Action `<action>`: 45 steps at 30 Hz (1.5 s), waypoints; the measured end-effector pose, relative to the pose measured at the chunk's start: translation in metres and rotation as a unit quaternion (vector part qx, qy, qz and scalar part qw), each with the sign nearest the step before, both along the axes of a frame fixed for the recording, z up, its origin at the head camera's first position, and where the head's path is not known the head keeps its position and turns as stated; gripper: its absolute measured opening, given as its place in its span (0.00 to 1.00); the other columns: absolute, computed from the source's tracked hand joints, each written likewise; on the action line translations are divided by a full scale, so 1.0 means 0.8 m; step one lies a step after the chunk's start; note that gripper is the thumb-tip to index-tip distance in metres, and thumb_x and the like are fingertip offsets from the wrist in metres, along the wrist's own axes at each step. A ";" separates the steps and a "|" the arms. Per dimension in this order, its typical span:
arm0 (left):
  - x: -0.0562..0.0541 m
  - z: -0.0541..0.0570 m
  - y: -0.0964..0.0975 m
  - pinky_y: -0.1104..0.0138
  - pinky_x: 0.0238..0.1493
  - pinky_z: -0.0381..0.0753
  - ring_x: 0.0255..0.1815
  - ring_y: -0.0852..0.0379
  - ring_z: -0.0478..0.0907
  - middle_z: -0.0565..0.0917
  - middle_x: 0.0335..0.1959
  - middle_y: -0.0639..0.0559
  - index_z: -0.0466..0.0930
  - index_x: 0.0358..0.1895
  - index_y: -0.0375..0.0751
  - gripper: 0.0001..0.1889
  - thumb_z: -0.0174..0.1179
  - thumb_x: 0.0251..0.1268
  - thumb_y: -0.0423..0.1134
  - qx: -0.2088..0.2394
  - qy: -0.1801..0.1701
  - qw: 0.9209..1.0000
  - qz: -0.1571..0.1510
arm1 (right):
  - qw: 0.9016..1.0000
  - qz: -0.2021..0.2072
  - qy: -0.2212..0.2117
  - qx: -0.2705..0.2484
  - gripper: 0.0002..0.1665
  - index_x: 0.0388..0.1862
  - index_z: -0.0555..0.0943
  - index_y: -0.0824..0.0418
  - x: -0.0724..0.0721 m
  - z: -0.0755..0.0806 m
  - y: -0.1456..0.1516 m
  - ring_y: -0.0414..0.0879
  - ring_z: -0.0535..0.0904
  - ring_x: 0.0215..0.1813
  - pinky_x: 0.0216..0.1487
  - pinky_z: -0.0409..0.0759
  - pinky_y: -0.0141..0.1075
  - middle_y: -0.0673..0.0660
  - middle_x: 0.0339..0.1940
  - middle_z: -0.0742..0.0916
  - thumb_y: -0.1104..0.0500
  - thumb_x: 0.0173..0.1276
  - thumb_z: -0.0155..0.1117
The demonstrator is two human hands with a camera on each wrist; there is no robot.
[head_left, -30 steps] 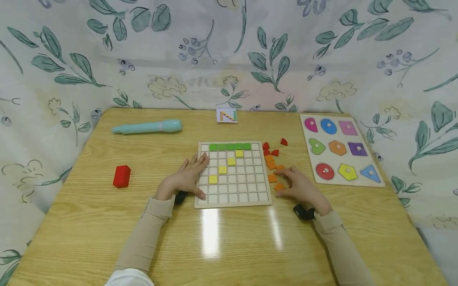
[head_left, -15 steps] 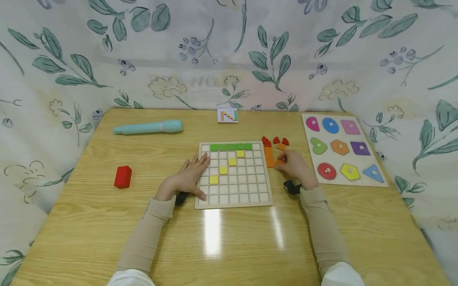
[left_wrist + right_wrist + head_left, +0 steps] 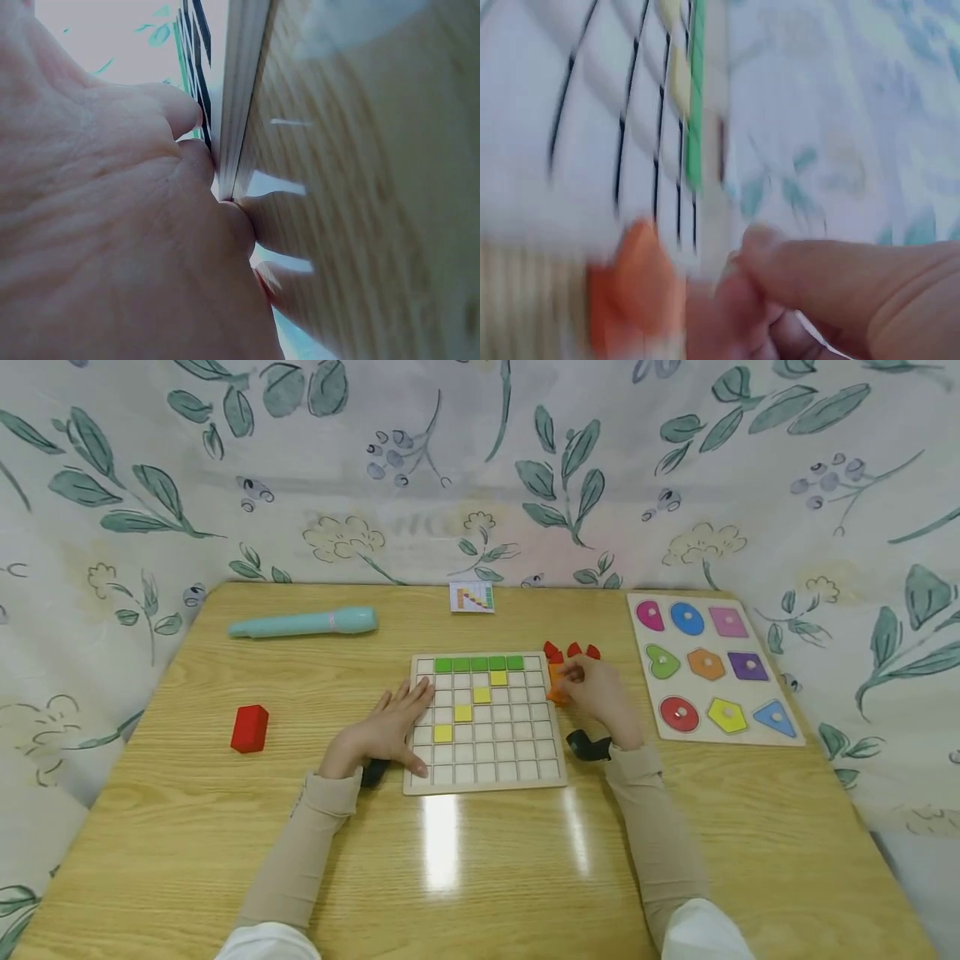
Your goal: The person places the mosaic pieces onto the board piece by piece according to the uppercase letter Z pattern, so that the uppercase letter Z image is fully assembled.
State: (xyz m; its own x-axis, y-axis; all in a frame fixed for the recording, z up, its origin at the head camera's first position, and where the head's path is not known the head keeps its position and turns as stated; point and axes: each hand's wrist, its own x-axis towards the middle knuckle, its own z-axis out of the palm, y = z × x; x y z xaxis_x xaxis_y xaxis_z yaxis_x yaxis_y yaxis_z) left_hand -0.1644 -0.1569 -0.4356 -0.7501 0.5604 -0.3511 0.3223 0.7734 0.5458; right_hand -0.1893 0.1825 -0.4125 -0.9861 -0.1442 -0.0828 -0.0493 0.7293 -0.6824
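Note:
A wooden grid board lies mid-table with a row of green tiles at its far side and a diagonal of yellow tiles. My left hand rests over its left edge, fingers spread; the left wrist view has the palm beside the board's edge. At the right edge, my right hand bends its fingers over orange tiles. In the right wrist view its thumb and finger come together beside a tilted orange tile; I cannot tell whether they pinch one. Red quarter-round pieces lie just beyond.
A shape puzzle board with knobbed pieces lies at the right. At the back are a small pattern card and a teal pen-shaped stick. A red block stands at the left. Floral cloth hangs behind the table.
My right hand has moved away from me and left, toward the board's edge. The scattered orange tiles are now gathered beside the board, the red pieces lined up beyond them. My left hand stays put.

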 end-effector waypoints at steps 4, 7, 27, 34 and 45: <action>0.000 0.000 0.004 0.42 0.76 0.23 0.79 0.38 0.22 0.29 0.80 0.43 0.32 0.78 0.38 0.70 0.77 0.38 0.52 0.007 0.000 1.000 -0.007 | 1.000 0.024 -0.007 0.003 0.13 0.48 0.80 0.66 -0.001 0.000 -0.023 0.51 0.78 0.40 0.36 0.76 0.34 0.61 0.39 0.84 0.61 0.69 0.60; 0.000 0.001 0.007 0.42 0.75 0.22 0.78 0.37 0.22 0.29 0.80 0.42 0.32 0.78 0.37 0.70 0.77 0.38 0.53 0.014 -0.005 1.000 -0.011 | 1.000 0.011 -0.014 0.002 0.13 0.48 0.79 0.67 -0.002 -0.004 -0.021 0.49 0.75 0.37 0.31 0.70 0.30 0.60 0.36 0.82 0.60 0.69 0.60; 0.000 0.002 0.001 0.43 0.76 0.23 0.79 0.39 0.22 0.29 0.80 0.44 0.32 0.78 0.39 0.70 0.77 0.37 0.52 -0.004 0.001 1.000 0.001 | 0.989 -0.014 -0.091 0.115 0.25 0.45 0.77 0.67 -0.002 -0.005 0.000 0.53 0.77 0.43 0.48 0.78 0.43 0.63 0.45 0.84 0.46 0.66 0.65; 0.000 -0.001 0.001 0.43 0.76 0.23 0.79 0.39 0.22 0.29 0.80 0.45 0.31 0.78 0.39 0.70 0.77 0.38 0.53 -0.003 -0.001 1.000 0.001 | 0.988 -0.018 -0.072 0.133 0.22 0.46 0.79 0.66 0.001 -0.004 -0.003 0.52 0.79 0.43 0.45 0.79 0.42 0.62 0.46 0.86 0.47 0.67 0.64; 0.000 0.004 0.001 0.42 0.76 0.24 0.79 0.39 0.22 0.30 0.80 0.44 0.33 0.78 0.39 0.70 0.77 0.37 0.53 -0.004 0.000 1.000 -0.001 | 0.993 0.044 -0.086 0.068 0.19 0.43 0.75 0.66 0.000 -0.009 -0.019 0.46 0.70 0.31 0.31 0.67 0.32 0.56 0.30 0.77 0.54 0.63 0.68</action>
